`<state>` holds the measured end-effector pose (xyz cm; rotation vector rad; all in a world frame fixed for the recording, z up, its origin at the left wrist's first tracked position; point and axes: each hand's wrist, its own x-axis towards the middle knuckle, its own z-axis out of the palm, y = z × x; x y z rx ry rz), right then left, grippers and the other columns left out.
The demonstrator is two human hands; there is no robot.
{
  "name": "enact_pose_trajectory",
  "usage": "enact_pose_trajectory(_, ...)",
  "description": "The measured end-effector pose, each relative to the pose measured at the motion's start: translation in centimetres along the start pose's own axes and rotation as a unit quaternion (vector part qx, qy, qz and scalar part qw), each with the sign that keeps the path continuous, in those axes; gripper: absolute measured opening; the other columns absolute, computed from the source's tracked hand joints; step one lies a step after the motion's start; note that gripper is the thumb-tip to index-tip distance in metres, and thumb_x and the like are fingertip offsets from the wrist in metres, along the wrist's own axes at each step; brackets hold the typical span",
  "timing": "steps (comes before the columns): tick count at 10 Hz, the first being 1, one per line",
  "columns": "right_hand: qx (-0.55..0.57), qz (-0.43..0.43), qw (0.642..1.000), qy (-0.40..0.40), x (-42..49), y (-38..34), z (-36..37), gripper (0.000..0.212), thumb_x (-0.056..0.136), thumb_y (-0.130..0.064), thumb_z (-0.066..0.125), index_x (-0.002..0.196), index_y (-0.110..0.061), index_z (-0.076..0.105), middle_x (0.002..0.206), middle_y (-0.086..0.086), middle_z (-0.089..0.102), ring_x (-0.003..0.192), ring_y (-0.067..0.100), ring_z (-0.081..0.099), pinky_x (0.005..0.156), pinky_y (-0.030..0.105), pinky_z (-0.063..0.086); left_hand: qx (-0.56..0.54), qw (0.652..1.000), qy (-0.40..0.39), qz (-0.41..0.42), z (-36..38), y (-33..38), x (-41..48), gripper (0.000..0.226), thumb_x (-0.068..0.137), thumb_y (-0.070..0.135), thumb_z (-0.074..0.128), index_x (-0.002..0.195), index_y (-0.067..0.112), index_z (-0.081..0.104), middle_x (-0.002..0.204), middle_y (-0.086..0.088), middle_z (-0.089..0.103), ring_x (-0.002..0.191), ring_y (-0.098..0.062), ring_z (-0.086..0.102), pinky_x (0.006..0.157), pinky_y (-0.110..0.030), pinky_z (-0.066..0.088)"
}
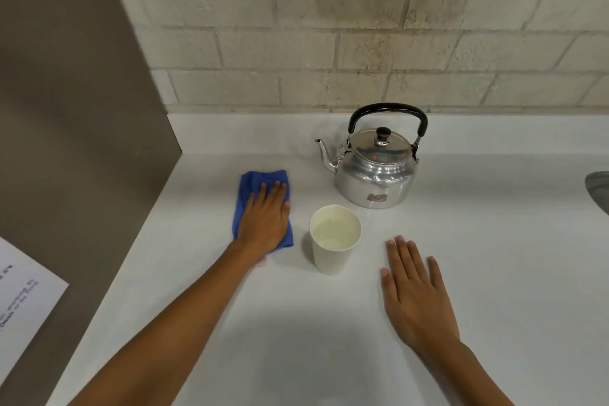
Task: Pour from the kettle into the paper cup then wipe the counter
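Note:
A shiny metal kettle point(375, 171) with a black handle stands upright at the back of the white counter point(494, 241), spout pointing left. In front of it a white paper cup point(333, 247) holds clear liquid. Left of the cup lies a folded blue cloth point(253, 184), and my left hand point(263, 221) presses flat on top of it, covering most of it. My right hand point(415, 290) rests flat on the counter to the right of the cup, fingers spread, holding nothing.
A grey-brown panel point(82, 142) walls off the counter's left side, with a printed paper sheet point(23, 300) on it. A pale brick wall point(329, 43) runs behind. A grey sink edge point(598, 188) shows at the far right.

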<state>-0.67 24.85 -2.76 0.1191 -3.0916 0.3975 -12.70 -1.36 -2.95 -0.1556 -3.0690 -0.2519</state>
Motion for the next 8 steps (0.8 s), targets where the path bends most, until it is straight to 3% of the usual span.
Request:
enact_pose_trajectory(1, 0.003, 0.000, 1.000, 0.002, 0.0, 0.0, 0.0, 0.053, 0.097, -0.038, 0.009, 0.140, -0.024, -0.018, 0.150, -0.010, -0.019, 0.138, 0.007, -0.020, 0.117, 0.035, -0.010, -0.056, 0.997, -0.016, 0.050, 0.2, -0.8, -0.5, 0.049, 0.098, 0.028, 0.022, 0.144, 0.016, 0.010, 0.156, -0.001, 0.012, 0.143, -0.022, 0.007, 0.116, -0.040, 0.010)
enact_pose_trajectory(4, -0.001, -0.001, 1.000, 0.005, 0.0, -0.1, 0.0, 0.052, 0.097, -0.038, 0.009, 0.137, -0.023, -0.020, 0.153, -0.008, -0.014, 0.137, 0.006, -0.020, 0.116, 0.035, -0.011, -0.045, 0.997, -0.063, 0.011, -0.6, -0.6, 4.1, 0.051, 0.098, 0.031, 0.017, 0.144, 0.015, 0.004, 0.156, -0.001, 0.006, 0.143, -0.023, 0.003, 0.116, -0.046, 0.006)
enact_pose_trajectory(8, -0.001, 0.000, 1.000, 0.001, 0.2, 0.0, 0.0, 0.054, 0.097, -0.038, 0.010, 0.144, -0.019, -0.010, 0.158, -0.002, -0.007, 0.143, 0.012, -0.011, 0.117, 0.037, -0.008, -0.057, 0.998, -0.001, -0.031, -3.5, -0.9, 1.3, 0.053, 0.097, 0.033, 0.017, 0.144, 0.012, 0.001, 0.156, -0.007, 0.003, 0.143, -0.025, 0.002, 0.115, -0.047, 0.003)
